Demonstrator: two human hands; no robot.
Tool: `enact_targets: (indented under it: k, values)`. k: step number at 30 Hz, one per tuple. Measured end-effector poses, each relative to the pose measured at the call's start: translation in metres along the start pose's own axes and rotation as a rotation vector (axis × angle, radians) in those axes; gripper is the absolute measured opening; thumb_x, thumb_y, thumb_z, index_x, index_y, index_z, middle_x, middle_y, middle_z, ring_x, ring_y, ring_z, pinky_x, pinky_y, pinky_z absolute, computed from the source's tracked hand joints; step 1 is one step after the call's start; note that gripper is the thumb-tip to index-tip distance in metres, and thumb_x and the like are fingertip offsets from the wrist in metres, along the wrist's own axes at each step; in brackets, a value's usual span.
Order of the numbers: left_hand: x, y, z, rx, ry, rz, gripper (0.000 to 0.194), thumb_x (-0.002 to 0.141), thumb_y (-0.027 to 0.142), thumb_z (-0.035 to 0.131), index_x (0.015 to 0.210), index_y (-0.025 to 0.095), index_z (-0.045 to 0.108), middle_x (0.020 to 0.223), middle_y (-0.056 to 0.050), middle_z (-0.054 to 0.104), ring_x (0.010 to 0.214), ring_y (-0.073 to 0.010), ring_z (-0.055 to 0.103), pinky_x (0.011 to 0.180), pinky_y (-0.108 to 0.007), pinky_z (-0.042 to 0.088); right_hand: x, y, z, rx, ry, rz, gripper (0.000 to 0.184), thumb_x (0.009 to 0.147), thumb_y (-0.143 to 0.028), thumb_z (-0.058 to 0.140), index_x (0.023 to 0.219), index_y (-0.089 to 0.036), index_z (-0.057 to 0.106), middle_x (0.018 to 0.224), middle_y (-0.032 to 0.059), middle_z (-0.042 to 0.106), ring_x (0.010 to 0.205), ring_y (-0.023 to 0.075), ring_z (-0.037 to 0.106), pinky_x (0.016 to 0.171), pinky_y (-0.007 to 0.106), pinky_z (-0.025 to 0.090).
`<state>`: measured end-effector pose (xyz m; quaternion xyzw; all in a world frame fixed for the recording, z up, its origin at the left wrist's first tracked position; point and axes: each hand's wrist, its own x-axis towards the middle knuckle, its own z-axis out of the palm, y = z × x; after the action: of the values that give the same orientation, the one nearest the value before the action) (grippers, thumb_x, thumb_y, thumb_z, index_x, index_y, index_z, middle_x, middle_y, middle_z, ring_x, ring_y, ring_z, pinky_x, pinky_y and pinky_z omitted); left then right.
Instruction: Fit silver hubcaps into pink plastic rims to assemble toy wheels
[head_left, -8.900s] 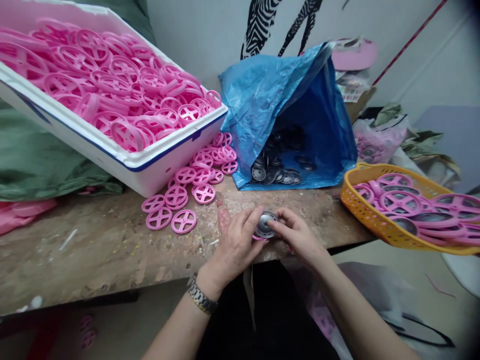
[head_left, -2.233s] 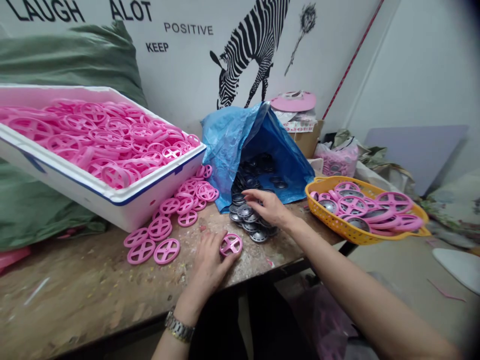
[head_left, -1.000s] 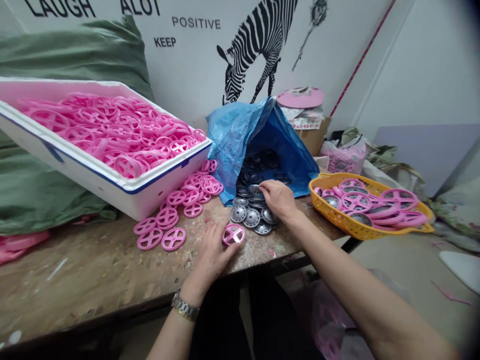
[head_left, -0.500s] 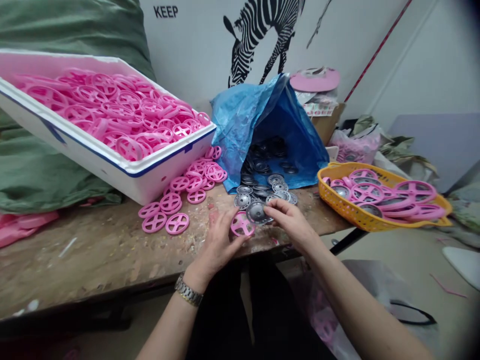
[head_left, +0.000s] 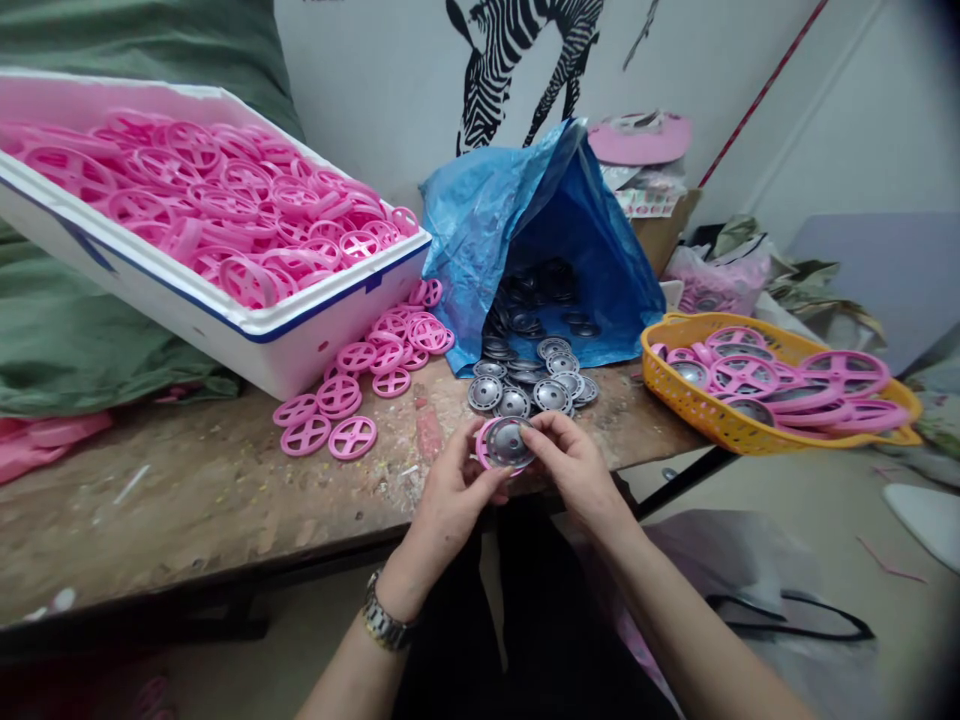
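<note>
My left hand is closed on the rim of a pink plastic wheel, thumb in front. Over the wheel's face lies a grey disc with a domed centre, which my right hand pinches at its right edge. The disc hides most of the pink wheel. Both hands are at the front edge of the wooden table. Just beyond them is a pile of grey discs, spilling from the mouth of a blue plastic bag. Loose pink wheels lie to the left.
A white foam box heaped with pink wheels stands tilted at the left. On the right, a yellow basket holds pink wheels and grey discs, overhanging the table edge. A pink visor tops a carton behind. Green cloth sacking is at far left.
My right hand has brought the grey disc left onto the pink wheel, which was beside it before. The two hands are closer together. The view has tilted slightly down.
</note>
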<state>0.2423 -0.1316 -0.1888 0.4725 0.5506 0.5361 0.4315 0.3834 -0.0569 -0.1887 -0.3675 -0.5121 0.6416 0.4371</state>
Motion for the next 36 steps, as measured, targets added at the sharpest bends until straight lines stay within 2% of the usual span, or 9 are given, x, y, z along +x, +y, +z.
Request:
enact_targets:
  k: [4, 9, 12, 16, 20, 26, 29, 34, 36]
  values:
    - [-0.004, 0.007, 0.006, -0.223, -0.036, -0.146, 0.049, 0.082, 0.034, 0.068, 0.125, 0.018, 0.051, 0.086, -0.001, 0.066, 0.059, -0.0106, 0.065, 0.056, -0.024, 0.06, -0.006, 0.003, 0.0, -0.055, 0.026, -0.119, 0.031, 0.074, -0.046, 0.075, 0.082, -0.022, 0.058, 0.075, -0.0012, 0.063, 0.068, 0.0153, 0.06, 0.064, 0.027, 0.049]
    - [-0.008, 0.011, 0.01, -0.3, -0.031, -0.202, 0.039, 0.081, 0.034, 0.069, 0.113, 0.015, 0.056, 0.082, -0.001, 0.066, 0.062, -0.0108, 0.067, 0.059, -0.023, 0.059, -0.016, 0.004, -0.003, -0.197, 0.009, -0.23, 0.022, 0.083, -0.036, 0.069, 0.098, -0.022, 0.061, 0.092, 0.0025, 0.068, 0.084, 0.0182, 0.065, 0.075, 0.03, 0.051]
    - [-0.011, 0.012, 0.008, -0.252, -0.047, -0.16, 0.033, 0.084, 0.031, 0.066, 0.112, 0.015, 0.059, 0.085, -0.002, 0.066, 0.064, -0.0108, 0.066, 0.061, -0.023, 0.06, -0.02, -0.001, -0.008, -0.249, -0.09, -0.191, 0.024, 0.088, -0.035, 0.064, 0.108, -0.022, 0.063, 0.099, 0.0039, 0.07, 0.09, 0.0195, 0.065, 0.08, 0.032, 0.051]
    - [-0.013, 0.012, 0.004, -0.127, -0.124, -0.093, 0.027, 0.089, 0.03, 0.06, 0.112, 0.016, 0.061, 0.09, -0.002, 0.064, 0.071, -0.0121, 0.067, 0.065, -0.025, 0.061, -0.024, -0.011, -0.014, -0.305, -0.182, -0.152, 0.017, 0.089, -0.034, 0.061, 0.098, -0.021, 0.069, 0.092, 0.0012, 0.07, 0.087, 0.0177, 0.064, 0.079, 0.029, 0.049]
    - [-0.016, 0.012, 0.005, -0.002, -0.143, -0.018, 0.026, 0.094, 0.035, 0.055, 0.112, 0.017, 0.062, 0.09, -0.002, 0.063, 0.068, -0.0119, 0.065, 0.06, -0.024, 0.059, -0.033, -0.018, -0.016, -0.357, -0.174, -0.179, 0.012, 0.089, -0.031, 0.061, 0.092, -0.022, 0.069, 0.086, -0.0009, 0.07, 0.082, 0.016, 0.063, 0.076, 0.027, 0.047]
    - [-0.022, 0.013, 0.015, 0.161, -0.036, 0.117, 0.025, 0.096, 0.037, 0.051, 0.098, 0.016, 0.065, 0.075, 0.001, 0.058, 0.057, -0.0096, 0.06, 0.049, -0.018, 0.049, -0.045, -0.015, -0.013, -0.413, -0.1, -0.257, 0.012, 0.09, -0.029, 0.059, 0.085, -0.021, 0.067, 0.079, -0.0015, 0.067, 0.076, 0.015, 0.06, 0.071, 0.026, 0.045]
    - [-0.022, 0.012, 0.018, 0.171, 0.004, 0.1, 0.025, 0.096, 0.038, 0.052, 0.096, 0.016, 0.064, 0.073, 0.001, 0.057, 0.054, -0.0091, 0.059, 0.046, -0.018, 0.047, -0.044, -0.008, -0.012, -0.384, -0.058, -0.232, 0.013, 0.089, -0.03, 0.059, 0.083, -0.021, 0.067, 0.078, -0.0015, 0.066, 0.075, 0.0151, 0.059, 0.07, 0.026, 0.045]
    - [-0.017, 0.013, 0.014, 0.137, -0.096, -0.032, 0.029, 0.095, 0.042, 0.05, 0.099, 0.016, 0.064, 0.076, 0.0, 0.061, 0.057, -0.0108, 0.062, 0.048, -0.019, 0.052, -0.038, -0.003, -0.015, -0.319, -0.07, -0.121, 0.015, 0.086, -0.034, 0.062, 0.085, -0.02, 0.067, 0.078, -0.0006, 0.066, 0.075, 0.0162, 0.06, 0.07, 0.027, 0.046]
    - [-0.015, 0.014, 0.011, 0.141, -0.088, -0.042, 0.032, 0.095, 0.044, 0.05, 0.098, 0.016, 0.064, 0.075, 0.0, 0.061, 0.057, -0.0113, 0.063, 0.048, -0.019, 0.052, -0.037, -0.003, -0.014, -0.289, -0.099, -0.09, 0.016, 0.085, -0.035, 0.063, 0.087, -0.02, 0.067, 0.079, -0.0004, 0.066, 0.076, 0.0162, 0.06, 0.07, 0.027, 0.046]
